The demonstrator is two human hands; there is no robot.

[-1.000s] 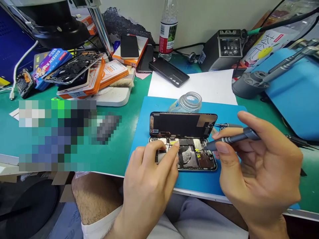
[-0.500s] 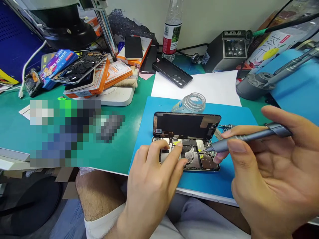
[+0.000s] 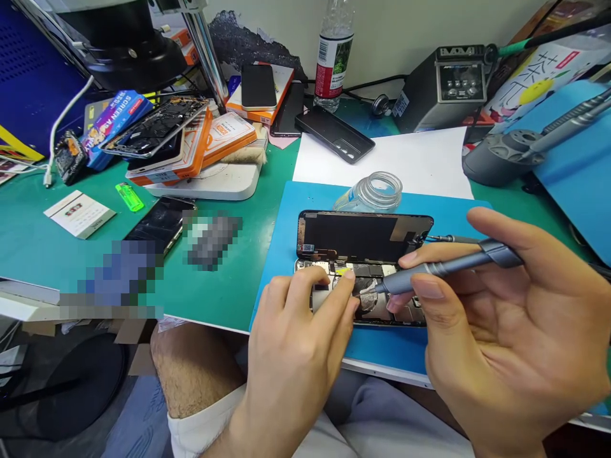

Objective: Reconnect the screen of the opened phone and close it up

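Note:
An opened phone (image 3: 382, 308) lies on a blue mat (image 3: 286, 254), its black screen (image 3: 358, 235) tilted up behind the exposed inner parts. My left hand (image 3: 296, 356) rests on the phone's left half, with the index and middle fingertips pressing down on the inside. My right hand (image 3: 496, 331) pinches a grey screwdriver (image 3: 443, 267) between thumb and fingers. The screwdriver's tip touches the phone's inner parts right beside my left fingertips.
A clear glass jar (image 3: 372, 191) and white paper (image 3: 405, 159) lie behind the mat. Stacked phone parts and orange boxes (image 3: 191, 146) sit at the back left by a microscope stand (image 3: 205, 57). A bottle (image 3: 333, 57), a soldering station (image 3: 449, 83) and a grey tool holder (image 3: 496, 156) line the back.
The screwdriver's tip has moved left across the phone's inside, from its right part to close beside my left fingertips. My left hand has stayed pressed on the phone.

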